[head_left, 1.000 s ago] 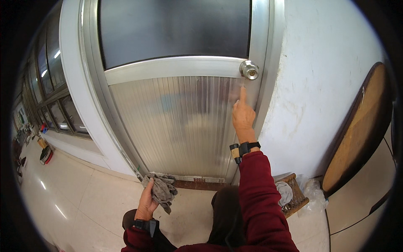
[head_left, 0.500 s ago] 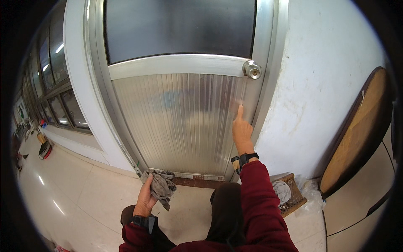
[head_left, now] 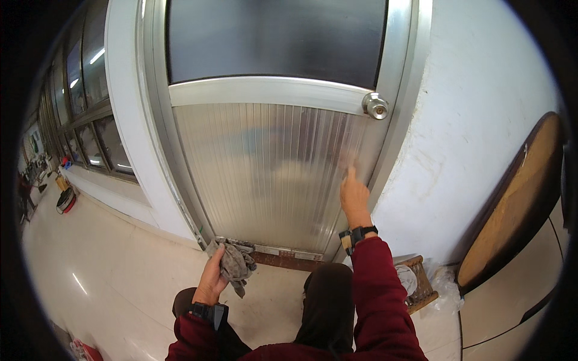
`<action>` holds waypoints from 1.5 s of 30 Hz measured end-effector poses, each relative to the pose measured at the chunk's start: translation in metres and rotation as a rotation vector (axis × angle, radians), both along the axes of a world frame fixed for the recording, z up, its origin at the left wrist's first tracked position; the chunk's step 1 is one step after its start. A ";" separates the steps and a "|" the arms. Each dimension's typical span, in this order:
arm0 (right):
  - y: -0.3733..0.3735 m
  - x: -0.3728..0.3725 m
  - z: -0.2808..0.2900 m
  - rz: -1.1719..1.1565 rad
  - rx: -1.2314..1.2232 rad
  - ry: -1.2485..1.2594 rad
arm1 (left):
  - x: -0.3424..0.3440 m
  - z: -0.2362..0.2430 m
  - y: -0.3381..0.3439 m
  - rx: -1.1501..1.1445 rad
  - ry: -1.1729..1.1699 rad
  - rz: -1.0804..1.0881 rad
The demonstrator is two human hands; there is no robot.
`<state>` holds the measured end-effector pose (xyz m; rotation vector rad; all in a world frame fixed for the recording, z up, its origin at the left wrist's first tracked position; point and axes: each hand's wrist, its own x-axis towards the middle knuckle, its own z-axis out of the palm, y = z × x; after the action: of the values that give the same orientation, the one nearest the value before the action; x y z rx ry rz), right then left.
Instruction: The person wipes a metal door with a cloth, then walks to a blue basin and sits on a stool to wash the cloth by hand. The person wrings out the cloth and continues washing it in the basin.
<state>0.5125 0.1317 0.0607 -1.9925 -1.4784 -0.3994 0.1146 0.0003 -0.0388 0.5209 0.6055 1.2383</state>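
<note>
My left hand is closed round a crumpled grey rag, held low in front of the door's bottom edge. My right hand reaches up to the right side of the door. Its index finger is stretched out at the right margin of the ribbed translucent panel, with the other fingers curled; nothing shows in it. Whether the fingertip touches the surface is hard to tell, as it is slightly blurred. Above that hand sits a round metal doorknob.
A small wooden stool with a pale cloth stands right of my right arm, beside a clear plastic bag. A round wooden board leans at the right wall. Windows line the left.
The view has shifted slightly, so the door sits further right. My right fingertip has moved a little down along the panel's right edge. My left hand still holds the rag.
</note>
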 end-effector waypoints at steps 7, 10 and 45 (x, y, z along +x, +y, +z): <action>-0.025 0.017 -0.008 0.259 0.232 0.137 | -0.003 -0.002 0.002 -0.023 -0.008 0.003; -0.031 0.016 0.014 0.240 -0.164 0.247 | -0.005 -0.007 0.002 -0.030 -0.028 0.047; -0.005 -0.106 0.033 0.520 0.369 -0.166 | -0.010 0.013 -0.007 -0.045 -0.065 0.092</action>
<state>0.4067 0.1265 0.0937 -1.2575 -1.8021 -0.5684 0.1044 -0.0068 -0.0259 0.4174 0.6064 1.3207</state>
